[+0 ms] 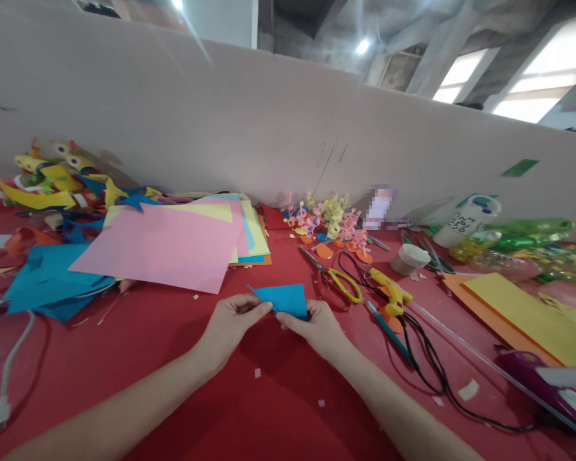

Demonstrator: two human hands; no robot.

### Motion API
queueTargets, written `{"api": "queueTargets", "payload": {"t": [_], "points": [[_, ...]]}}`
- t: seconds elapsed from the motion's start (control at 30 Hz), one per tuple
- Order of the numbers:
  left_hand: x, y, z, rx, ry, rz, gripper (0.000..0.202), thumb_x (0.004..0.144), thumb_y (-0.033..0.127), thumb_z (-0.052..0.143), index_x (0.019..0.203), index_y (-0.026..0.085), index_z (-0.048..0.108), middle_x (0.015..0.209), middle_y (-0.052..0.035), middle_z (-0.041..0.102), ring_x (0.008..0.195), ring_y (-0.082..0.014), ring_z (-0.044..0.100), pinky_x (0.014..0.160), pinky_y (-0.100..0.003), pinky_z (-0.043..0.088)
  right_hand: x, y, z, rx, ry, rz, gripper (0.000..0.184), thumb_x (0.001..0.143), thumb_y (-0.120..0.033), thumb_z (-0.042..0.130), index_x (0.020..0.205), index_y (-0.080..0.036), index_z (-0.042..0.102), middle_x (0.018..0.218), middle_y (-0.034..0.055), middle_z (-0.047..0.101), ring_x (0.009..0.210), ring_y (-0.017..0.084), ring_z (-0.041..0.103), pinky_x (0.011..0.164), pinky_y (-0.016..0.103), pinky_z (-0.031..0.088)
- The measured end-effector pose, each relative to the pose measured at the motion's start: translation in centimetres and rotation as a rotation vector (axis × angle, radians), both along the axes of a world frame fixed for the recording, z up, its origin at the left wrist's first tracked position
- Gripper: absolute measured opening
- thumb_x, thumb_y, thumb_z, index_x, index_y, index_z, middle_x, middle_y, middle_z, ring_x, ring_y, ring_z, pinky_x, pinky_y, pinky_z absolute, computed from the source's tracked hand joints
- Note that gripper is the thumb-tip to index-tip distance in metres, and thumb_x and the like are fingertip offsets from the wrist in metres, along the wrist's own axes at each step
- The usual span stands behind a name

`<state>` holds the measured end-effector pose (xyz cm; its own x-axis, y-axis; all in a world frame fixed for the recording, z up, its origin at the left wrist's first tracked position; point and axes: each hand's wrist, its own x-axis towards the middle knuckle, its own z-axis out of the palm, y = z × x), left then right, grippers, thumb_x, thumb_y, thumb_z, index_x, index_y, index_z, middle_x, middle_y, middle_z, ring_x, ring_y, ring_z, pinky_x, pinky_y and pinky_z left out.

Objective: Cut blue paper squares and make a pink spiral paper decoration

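Above the red table, a small piece of blue paper (288, 298) is held between my two hands. My left hand (233, 323) pinches its left edge, where a thin blue strip sticks up. On the other side, my right hand (319, 326) grips the lower right part with the thumb in front and the fingers behind. Just beyond my right hand lie scissors (342, 285) with yellow and red handles. A yellow glue gun (388, 292) with a black cord rests further right. Pink paper (173, 240) tops a stack of coloured sheets to the left.
Small pink and yellow paper figures (333, 218) stand at the back near a white partition (249, 121). A small tub (409, 258), a white mug (468, 221), green bottles (532, 234) and yellow sheets (528, 317) sit right. Blue sheets (52, 275) and a white cable (19, 352) lie left.
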<state>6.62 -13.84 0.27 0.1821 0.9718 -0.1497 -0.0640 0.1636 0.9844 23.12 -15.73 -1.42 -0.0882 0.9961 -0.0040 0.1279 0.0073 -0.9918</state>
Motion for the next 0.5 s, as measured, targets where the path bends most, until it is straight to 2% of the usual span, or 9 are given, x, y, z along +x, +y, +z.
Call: {"api": "queueTargets", "payload": {"t": [0.13,0.23,0.5], "points": [[-0.1,0.29,-0.45,0.015,-0.062,-0.079,0.011,0.066,0.03,0.073,0.066,0.019,0.071,0.068,0.0002,0.07,0.068,-0.013,0.06,0.07,-0.023,0.045,0.07,0.04,0.17,-0.002,-0.033,-0.008,0.033,0.067,-0.044,0.066,0.052,-0.016,0.06,0.049,-0.0003,0.056,0.045,0.009,0.041,0.046,0.023,0.032],[-0.22,0.42,-0.61,-0.008,-0.115,-0.15,0.01,0.069,0.029,0.071,0.072,0.019,0.073,0.075,-0.0014,0.072,0.074,-0.0144,0.062,0.076,-0.025,0.046,0.11,0.09,0.36,-0.033,0.002,0.006,0.033,0.066,-0.044,0.067,0.052,-0.015,0.06,0.05,0.0003,0.058,0.047,0.01,0.044,0.05,0.023,0.034],[-0.3,0.46,-0.44,-0.001,-0.037,-0.098,0.014,0.067,0.032,0.072,0.065,0.019,0.072,0.068,-0.0019,0.07,0.066,-0.0144,0.06,0.07,-0.026,0.046,-0.07,0.13,0.35,-0.074,-0.013,0.019,0.031,0.066,-0.043,0.065,0.052,-0.016,0.061,0.051,0.0012,0.059,0.047,0.01,0.044,0.05,0.023,0.034]]}}
